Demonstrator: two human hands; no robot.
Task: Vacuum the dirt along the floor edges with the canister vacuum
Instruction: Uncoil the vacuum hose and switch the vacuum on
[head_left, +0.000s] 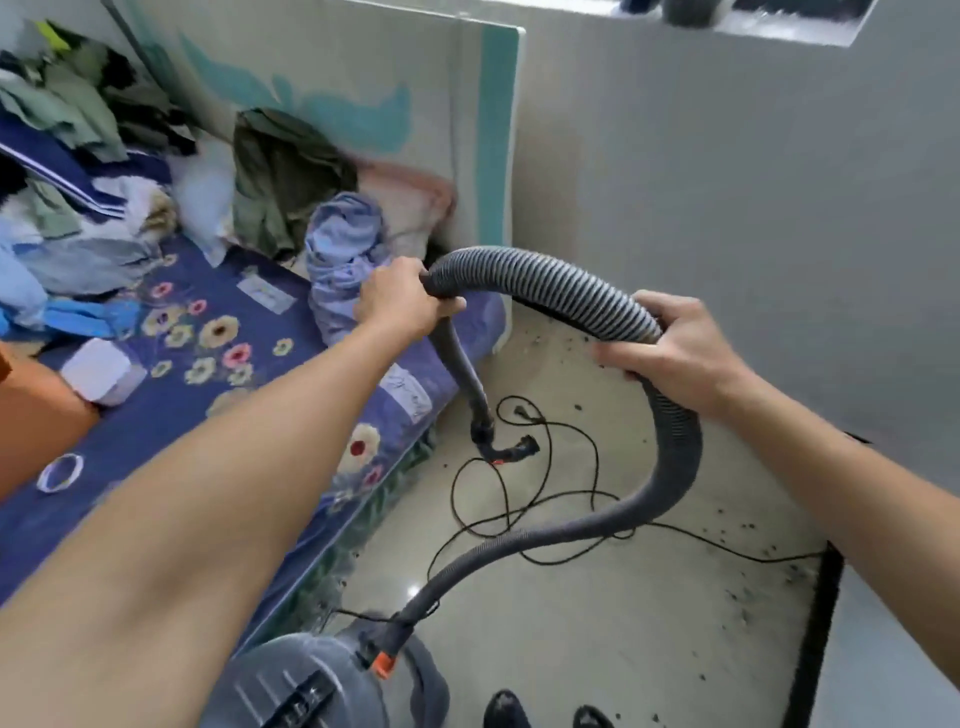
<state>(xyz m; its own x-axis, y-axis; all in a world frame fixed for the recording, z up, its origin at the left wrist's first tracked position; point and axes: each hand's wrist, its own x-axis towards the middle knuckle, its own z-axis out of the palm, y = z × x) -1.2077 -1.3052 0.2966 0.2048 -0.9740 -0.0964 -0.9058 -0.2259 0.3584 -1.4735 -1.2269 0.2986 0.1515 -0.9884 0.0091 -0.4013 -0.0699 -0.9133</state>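
Note:
A grey canister vacuum (317, 680) stands on the floor at the bottom centre. Its ribbed grey hose (550, 283) arches up between my hands and loops back down to the canister. My left hand (400, 301) grips the hose near its front end, above the mattress corner. My right hand (675, 353) grips the hose further back, on the right. Below my left hand the hose ends in a dark nozzle (485, 421) hanging just above the floor. Dark specks of dirt (748, 566) lie along the wall edge on the right.
A mattress with a blue flowered sheet (208, 374) fills the left, piled with clothes (78, 156). A thin black cord (519, 499) lies tangled on the beige floor (597, 623). White walls (727, 208) close the corner; a dark skirting (818, 639) runs at right. Two dark shoes (545, 714) show below.

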